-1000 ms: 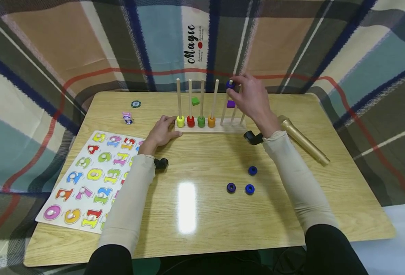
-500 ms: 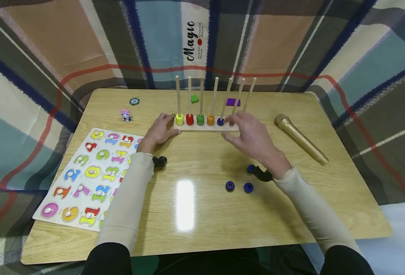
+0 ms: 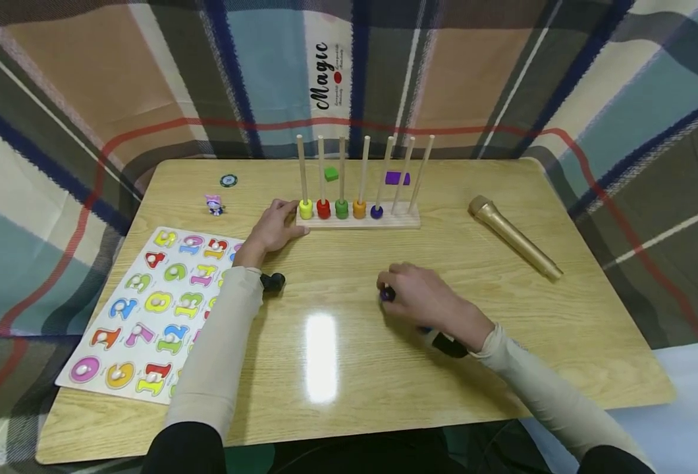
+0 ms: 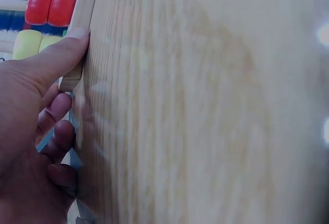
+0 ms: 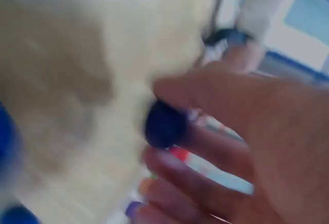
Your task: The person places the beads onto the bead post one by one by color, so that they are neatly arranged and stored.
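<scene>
A wooden peg rack (image 3: 357,224) stands at the far side of the table. My left hand (image 3: 273,227) grips its left end, thumb on the front edge of the base, as the left wrist view shows. Yellow beads (image 3: 305,209), red beads (image 3: 323,209), green beads (image 3: 341,209) and orange beads (image 3: 359,209) sit on its pegs, with a single dark blue bead (image 3: 376,212) on the fifth. Nearer me, my right hand (image 3: 426,299) pinches another dark blue bead (image 5: 165,124) between thumb and fingers. A blue bead (image 3: 425,330) shows partly below that hand.
A white number puzzle board (image 3: 103,306) lies at the left, with a small figurine (image 3: 214,205) and a round chip (image 3: 228,180) beyond it. Behind the rack are a green block (image 3: 331,174) and a purple block (image 3: 397,178). A gold tube (image 3: 515,238) lies at the right.
My right hand lowered a dark blue bead onto the fifth peg and let it go. It then came back toward me and picked up another. The left hand stays on the rack.
</scene>
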Available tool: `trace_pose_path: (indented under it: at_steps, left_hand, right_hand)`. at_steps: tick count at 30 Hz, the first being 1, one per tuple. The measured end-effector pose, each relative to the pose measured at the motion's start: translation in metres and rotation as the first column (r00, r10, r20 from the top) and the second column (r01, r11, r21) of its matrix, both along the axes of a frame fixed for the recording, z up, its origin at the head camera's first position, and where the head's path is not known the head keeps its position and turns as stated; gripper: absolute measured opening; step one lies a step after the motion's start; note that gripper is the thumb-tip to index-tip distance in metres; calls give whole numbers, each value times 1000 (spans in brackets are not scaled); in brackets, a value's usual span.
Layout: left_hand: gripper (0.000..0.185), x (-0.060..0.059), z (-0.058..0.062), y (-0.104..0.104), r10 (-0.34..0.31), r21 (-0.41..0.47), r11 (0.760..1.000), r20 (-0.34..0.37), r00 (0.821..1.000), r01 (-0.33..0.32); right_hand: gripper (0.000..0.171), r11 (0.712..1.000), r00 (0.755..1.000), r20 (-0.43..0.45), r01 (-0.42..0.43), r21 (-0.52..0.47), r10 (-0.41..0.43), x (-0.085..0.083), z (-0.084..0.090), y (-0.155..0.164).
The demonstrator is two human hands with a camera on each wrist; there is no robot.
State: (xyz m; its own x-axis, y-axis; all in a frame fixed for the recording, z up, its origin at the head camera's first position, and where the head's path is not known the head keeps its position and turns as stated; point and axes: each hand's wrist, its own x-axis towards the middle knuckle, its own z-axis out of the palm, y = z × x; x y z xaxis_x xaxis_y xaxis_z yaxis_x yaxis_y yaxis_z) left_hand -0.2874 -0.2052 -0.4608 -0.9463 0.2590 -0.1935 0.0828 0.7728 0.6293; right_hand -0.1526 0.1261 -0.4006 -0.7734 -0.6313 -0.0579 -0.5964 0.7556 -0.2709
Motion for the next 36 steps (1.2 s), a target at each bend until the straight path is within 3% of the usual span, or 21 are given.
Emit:
trace_pose_path:
  at_steps: [3,8,11,14,18,29,33,36]
  left_hand:
    - [79,1,0,0,-2,1,1000,-3,1000,2]
    - [79,0,-5,2,-9,3,1000,-6,1000,9]
    - [79,0,-6,2,-9,6,1000,-2,1000,9]
    - [78,1,-6,2,-5,9,1000,-4,1000,5]
    - [79,2,-5,2,-11,15,1000,-8,1000,11]
    - [79,0,-4,-2,-5,2,1000,-20,1000,5]
    - [79,0,-4,-1,-8,1,1000,-19,1000,8]
    - [79,0,-3,-1,-12,0,1000,-11,1000,12]
  right_hand:
    - [34,978,985,-121,98,-183,-121,-32,28,-1]
    - [38,867,899,-280,180,-465,-337,-91,75,-2]
    - [36,835,861,-291,237,-496,-417,-115,92,-7]
    - [36,848,853,-265,316,-425,-450,-129,99,-13]
    - [38,864,849,-247,377,-334,-466,-136,101,-19]
    - [44,873,852,-248,385,-300,-461,-137,93,-22]
    - [47,860,845,-273,347,-374,-459,-124,87,-14]
    - [41,856,853,-269,321,-406,-448,-102,74,1]
